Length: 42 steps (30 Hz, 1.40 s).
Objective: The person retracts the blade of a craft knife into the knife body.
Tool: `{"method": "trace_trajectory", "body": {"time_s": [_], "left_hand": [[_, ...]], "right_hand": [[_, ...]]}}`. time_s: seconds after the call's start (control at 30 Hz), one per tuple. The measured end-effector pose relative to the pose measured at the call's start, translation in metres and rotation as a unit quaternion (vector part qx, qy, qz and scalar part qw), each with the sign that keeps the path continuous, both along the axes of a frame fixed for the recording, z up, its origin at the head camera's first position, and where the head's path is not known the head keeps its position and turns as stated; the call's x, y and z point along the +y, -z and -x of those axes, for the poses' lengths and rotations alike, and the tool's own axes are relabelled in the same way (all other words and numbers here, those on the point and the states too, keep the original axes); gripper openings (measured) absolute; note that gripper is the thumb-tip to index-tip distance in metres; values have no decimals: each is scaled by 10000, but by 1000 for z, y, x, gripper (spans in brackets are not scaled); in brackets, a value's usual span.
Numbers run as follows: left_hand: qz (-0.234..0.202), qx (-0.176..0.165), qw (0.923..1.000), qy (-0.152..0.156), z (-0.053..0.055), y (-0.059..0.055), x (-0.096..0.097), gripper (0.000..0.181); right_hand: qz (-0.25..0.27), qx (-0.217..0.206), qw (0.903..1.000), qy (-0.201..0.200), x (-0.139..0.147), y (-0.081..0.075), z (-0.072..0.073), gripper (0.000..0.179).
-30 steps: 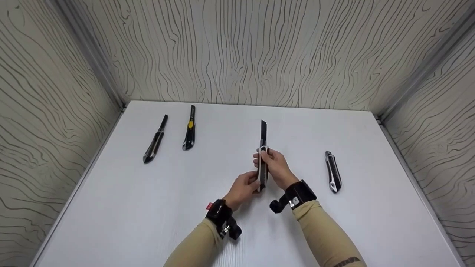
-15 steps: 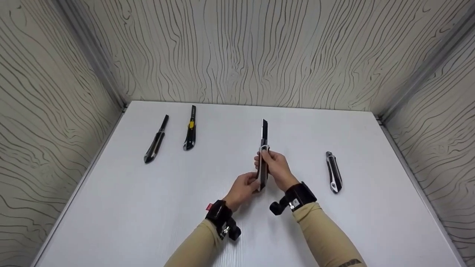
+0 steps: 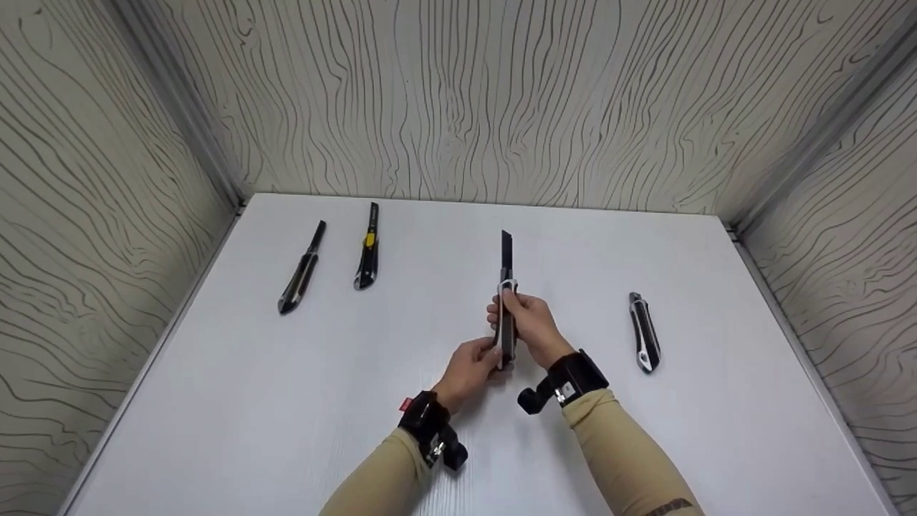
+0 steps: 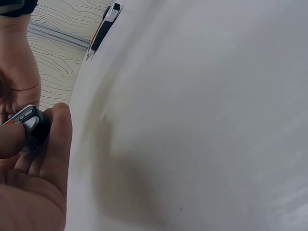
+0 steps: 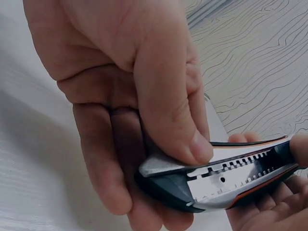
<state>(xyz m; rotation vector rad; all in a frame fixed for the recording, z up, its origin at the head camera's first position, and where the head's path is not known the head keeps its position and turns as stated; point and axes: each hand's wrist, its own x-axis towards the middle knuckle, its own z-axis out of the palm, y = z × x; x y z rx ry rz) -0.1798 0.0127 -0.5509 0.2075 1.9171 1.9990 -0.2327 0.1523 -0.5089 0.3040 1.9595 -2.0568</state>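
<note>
In the head view, a snap-off utility knife (image 3: 506, 315) stands between both hands with its long dark blade (image 3: 506, 249) extended away from the person. My right hand (image 3: 534, 322) grips the upper handle, thumb on its face near the slider. My left hand (image 3: 466, 373) pinches the butt end from the left. The right wrist view shows the left thumb (image 5: 192, 144) on the knife's butt and a toothed metal channel (image 5: 226, 180) along the handle; the right hand (image 5: 269, 207) is cut off at the edge. The blade is outside both wrist views.
On the white table (image 3: 251, 416) lie a dark utility knife (image 3: 299, 276) and a black one with a yellow slider (image 3: 368, 251) at the back left, blades out. A third utility knife (image 3: 645, 333) lies at the right, no blade showing. Patterned panels (image 3: 458, 107) enclose the back and sides.
The held utility knife and both hands have shifted very slightly; the blade tip swung a little right, then back left. The grips and the knives on the table look unchanged.
</note>
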Motion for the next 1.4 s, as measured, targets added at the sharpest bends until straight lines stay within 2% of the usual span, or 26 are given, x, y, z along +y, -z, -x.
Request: {"method": "trace_trajectory", "body": {"time_s": [0.37,0.7,0.97,1.4], "left_hand": [[235,9,9997,-18,-1,-2,-1,28],[32,-133,9999,40,0,-3,-1,32],[124,-82,9999,1,1,-3,-1,30],[-4,-175,9998,13,2,-3,-2,30]], "right_hand": [[-110,256,9996,98,-1,5,0,42],[-29,397,9991,118,-3,6,-1,37],[94,496,9987,20,-1,6,-1,38],[34,571,9984,-55,-1,6,-1,34]]}}
